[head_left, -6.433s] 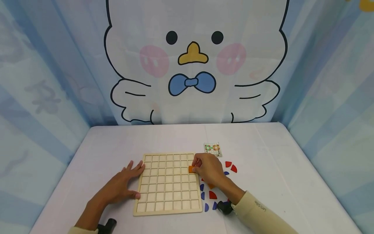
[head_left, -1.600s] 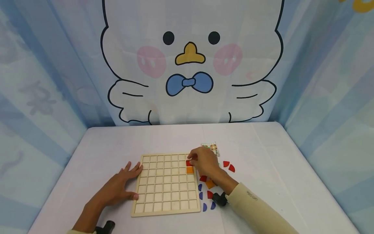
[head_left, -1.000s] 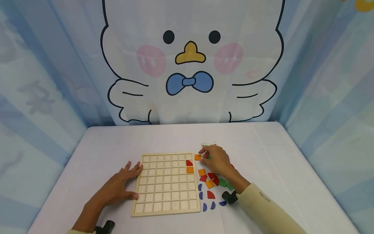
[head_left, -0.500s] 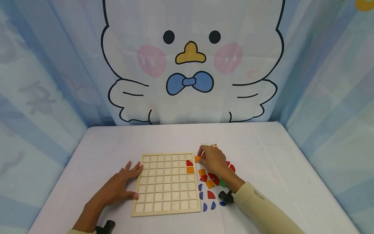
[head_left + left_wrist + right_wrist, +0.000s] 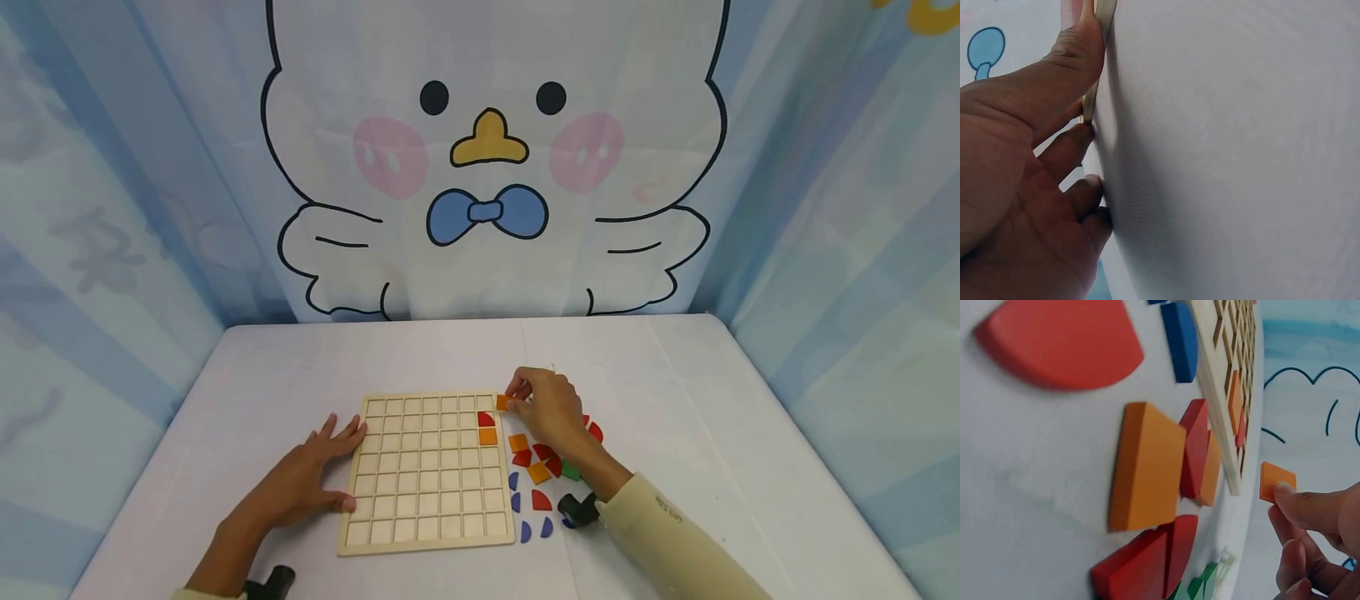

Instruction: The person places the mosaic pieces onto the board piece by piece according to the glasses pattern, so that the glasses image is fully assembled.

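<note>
A wooden grid board [image 5: 427, 548] lies on the table. Its right part holds a red quarter-circle piece [image 5: 486, 419] directly above an orange square tile [image 5: 487, 436]. My left hand [image 5: 307, 471] rests at the board's left edge with spread fingers; in the left wrist view its thumb [image 5: 1075, 56] touches the edge. Near the upper right corner, my right hand [image 5: 551, 408] pinches another orange square tile [image 5: 1275, 481] between thumb and fingers. The right wrist view shows that tile lifted off the table.
Right of the board lie loose pieces: red quarter circles [image 5: 542, 500], orange squares [image 5: 538, 473], blue half circles [image 5: 526, 531] and green pieces [image 5: 571, 469]. A patterned card is mostly hidden behind my right hand. A cartoon-printed curtain [image 5: 487, 283] stands behind the table.
The first orange tile was let go in the board and a red quarter circle set above it. My right hand then took another orange tile from the table and lifted it. The left hand stayed.
</note>
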Demonstrator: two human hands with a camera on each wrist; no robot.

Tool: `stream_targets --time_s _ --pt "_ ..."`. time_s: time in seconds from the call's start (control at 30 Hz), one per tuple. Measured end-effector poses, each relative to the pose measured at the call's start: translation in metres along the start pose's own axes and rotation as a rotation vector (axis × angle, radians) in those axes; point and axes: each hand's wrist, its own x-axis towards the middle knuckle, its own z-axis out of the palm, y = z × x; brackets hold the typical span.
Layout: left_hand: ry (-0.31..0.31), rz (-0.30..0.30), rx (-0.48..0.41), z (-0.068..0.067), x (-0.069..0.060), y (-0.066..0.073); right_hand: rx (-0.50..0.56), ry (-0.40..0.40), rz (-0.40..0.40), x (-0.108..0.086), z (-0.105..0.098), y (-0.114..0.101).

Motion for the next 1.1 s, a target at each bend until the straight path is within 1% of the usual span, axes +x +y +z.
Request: stream_targets --time_s 0.2,0.3,0.43,0.57,0.7,0.9,1.1 --pt "-0.004 -0.021 0.006 0.002 -0.002 0.001 0.045 -0.018 -0.06 -0.002 0.004 -0.009" --pt "-0.003 -0.003 -0.005 0.001 -0.003 0.003 0.057 -0.035 -0.092 -0.001 0.008 -0.012" --pt "0.002 0.029 -0.022 0.001 -0.004 0.004 0.062 -0.059 -0.11 -0.001 0.013 -0.018" --pt "0.012 0.042 -0.023 0.001 -0.004 0.003 0.051 -0.082 -0.12 -0.001 0.018 -0.025" --pt "0.014 0.041 -0.028 0.001 -0.005 0.003 0.036 -0.096 -0.139 0.0 0.022 -0.029" --pt "0.015 0.033 -0.034 0.002 -0.005 0.003 0.025 -0.106 -0.165 0.001 0.03 -0.029" --pt "0.013 0.026 -0.037 0.002 -0.006 0.002 -0.003 -0.111 -0.173 0.002 0.034 -0.03"
